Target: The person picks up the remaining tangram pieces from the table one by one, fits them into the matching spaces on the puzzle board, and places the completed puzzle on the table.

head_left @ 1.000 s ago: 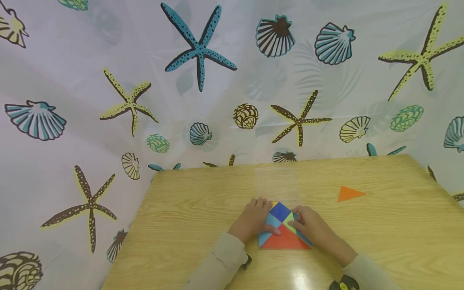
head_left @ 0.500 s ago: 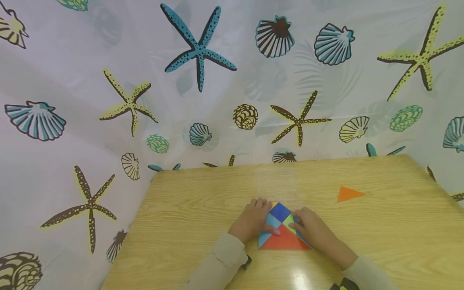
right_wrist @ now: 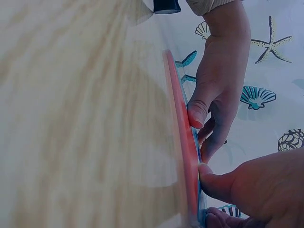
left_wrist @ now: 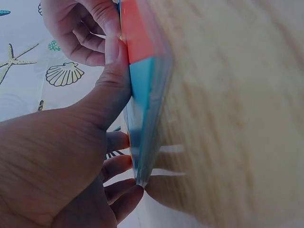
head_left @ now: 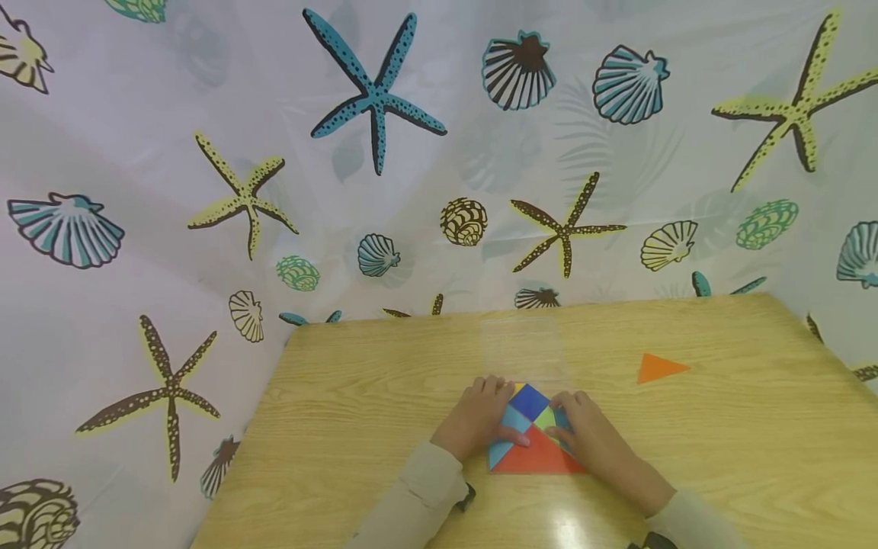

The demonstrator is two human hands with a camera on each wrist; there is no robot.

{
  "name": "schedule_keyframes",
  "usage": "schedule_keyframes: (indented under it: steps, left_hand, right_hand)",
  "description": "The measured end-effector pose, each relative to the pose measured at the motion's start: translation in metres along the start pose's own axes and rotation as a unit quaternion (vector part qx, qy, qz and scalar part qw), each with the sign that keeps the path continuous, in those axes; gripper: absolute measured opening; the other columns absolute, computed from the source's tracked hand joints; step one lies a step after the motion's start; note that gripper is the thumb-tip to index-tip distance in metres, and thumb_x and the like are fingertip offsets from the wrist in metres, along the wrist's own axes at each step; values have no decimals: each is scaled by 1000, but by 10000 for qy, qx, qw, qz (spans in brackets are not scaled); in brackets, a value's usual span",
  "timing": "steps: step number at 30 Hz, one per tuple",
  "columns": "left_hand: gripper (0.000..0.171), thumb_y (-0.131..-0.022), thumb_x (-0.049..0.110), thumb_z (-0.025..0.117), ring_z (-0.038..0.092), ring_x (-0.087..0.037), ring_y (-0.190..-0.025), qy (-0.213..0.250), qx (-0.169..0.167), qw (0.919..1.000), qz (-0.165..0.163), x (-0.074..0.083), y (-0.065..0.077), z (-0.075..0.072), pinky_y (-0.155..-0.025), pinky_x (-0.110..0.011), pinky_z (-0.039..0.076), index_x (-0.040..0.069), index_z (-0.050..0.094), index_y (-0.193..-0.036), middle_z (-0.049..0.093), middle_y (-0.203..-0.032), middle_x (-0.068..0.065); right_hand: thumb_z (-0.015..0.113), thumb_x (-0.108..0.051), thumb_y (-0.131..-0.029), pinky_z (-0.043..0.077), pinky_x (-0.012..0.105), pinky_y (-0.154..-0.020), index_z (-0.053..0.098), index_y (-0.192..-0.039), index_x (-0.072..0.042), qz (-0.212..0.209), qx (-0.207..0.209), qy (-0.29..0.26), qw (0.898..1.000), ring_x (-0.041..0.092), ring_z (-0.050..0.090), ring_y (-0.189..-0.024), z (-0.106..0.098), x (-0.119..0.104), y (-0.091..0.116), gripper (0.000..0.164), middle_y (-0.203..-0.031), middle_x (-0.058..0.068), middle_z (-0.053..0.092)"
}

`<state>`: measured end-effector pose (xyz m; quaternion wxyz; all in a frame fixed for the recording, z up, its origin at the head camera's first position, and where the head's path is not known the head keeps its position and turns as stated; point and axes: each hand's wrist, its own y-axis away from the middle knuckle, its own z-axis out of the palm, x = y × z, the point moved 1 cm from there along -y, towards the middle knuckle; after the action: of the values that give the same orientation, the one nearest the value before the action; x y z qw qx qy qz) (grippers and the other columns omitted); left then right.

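A tangram set in a clear shallow tray [left_wrist: 164, 71] lies on the table. Its pieces include a red triangle [head_left: 542, 458], a dark blue square [head_left: 528, 402], a light green piece [head_left: 546, 418] and a light blue piece [head_left: 501, 454] at the left. My left hand [head_left: 478, 415] holds the tray's left side, thumb over the red triangle and fingers bent at the far edge. My right hand [head_left: 593, 438] is at the right side, thumb by the green piece and index fingertip farther up, the blue triangle [head_left: 562, 416] pinched between them. My right hand partly hides this triangle.
A loose orange triangle [head_left: 661, 367] lies on the wooden table [head_left: 370, 396], to the right and farther back. Behind the table hangs a white curtain [head_left: 425, 91] printed with starfish and shells. A faint transparent sheet [head_left: 521, 343] lies beyond the tray.
My right hand has shifted slightly, its thumb and index finger staying near the green and blue pieces while its palm covers more of the lower right corner. My left hand has stayed in place.
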<state>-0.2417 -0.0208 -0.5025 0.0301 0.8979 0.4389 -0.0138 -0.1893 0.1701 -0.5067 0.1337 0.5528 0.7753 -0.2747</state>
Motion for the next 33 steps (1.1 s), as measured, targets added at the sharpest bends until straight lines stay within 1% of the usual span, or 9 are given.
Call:
schedule_keyframes:
  steps: [5,10,16,20,24,27,30,33]
  left_hand:
    - [99,-69,80,42,42,-22,-117,-35,38,10000,16,0,1,-2,-94,-33,40,12,40,-141,43,-135,-5]
    - [99,-70,80,42,41,-22,-118,-58,35,10000,18,0,2,-3,-95,-33,40,12,40,-141,43,-135,-4]
    - [98,-70,79,44,39,-23,-122,108,-14,9999,-27,0,1,-3,-96,-35,39,13,38,-142,41,-137,-5]
    - [97,-71,79,44,38,-22,-122,227,-68,9997,-38,-1,-1,-1,-97,-35,38,13,38,-142,41,-138,-4]
    - [98,-69,80,44,37,-22,-122,310,-99,9994,-87,-1,-3,3,-97,-35,38,14,38,-142,40,-138,-4]
    - [99,-68,81,44,37,-21,-123,339,-133,9992,-140,-1,-3,4,-97,-34,38,16,38,-142,39,-138,-3]
    - [99,-68,81,43,36,-21,-123,342,-212,9991,-165,-1,-4,5,-97,-34,37,17,36,-143,38,-139,-2]
    - [99,-68,81,44,36,-21,-123,343,-228,9990,-165,-2,-5,5,-98,-35,37,16,36,-143,38,-140,-3]
  right_hand:
    - [77,-14,-75,42,26,-60,57,-101,-2,-87,8,-80,9999,11,42,-70,-1,-2,0,35,-87,6,52]
    - [76,-12,-77,45,27,-63,58,-102,-2,-62,-93,-361,9993,11,46,-73,-4,1,1,32,-91,6,53]
    - [69,-3,-81,49,27,-66,58,-102,-1,152,-250,-882,9957,12,54,-75,-5,9,1,23,-95,7,56]
    - [65,-5,-85,49,29,-67,58,-106,-3,456,-205,-1132,9923,14,57,-79,-8,17,2,22,-100,9,58]
    - [61,-7,-89,50,35,-72,58,-110,-4,646,-100,-1132,9914,19,59,-85,-20,24,0,22,-104,11,58]
    - [59,-5,-89,50,40,-74,58,-110,0,586,-4,-965,9936,25,59,-86,-35,33,-2,21,-101,13,58]
    - [57,-7,-91,49,44,-75,57,-111,2,571,12,-766,9954,29,59,-88,-49,46,-3,22,-100,16,58]
    - [54,-12,-94,47,49,-78,55,-115,5,622,-63,-617,9961,35,57,-94,-63,63,-2,26,-105,21,57]
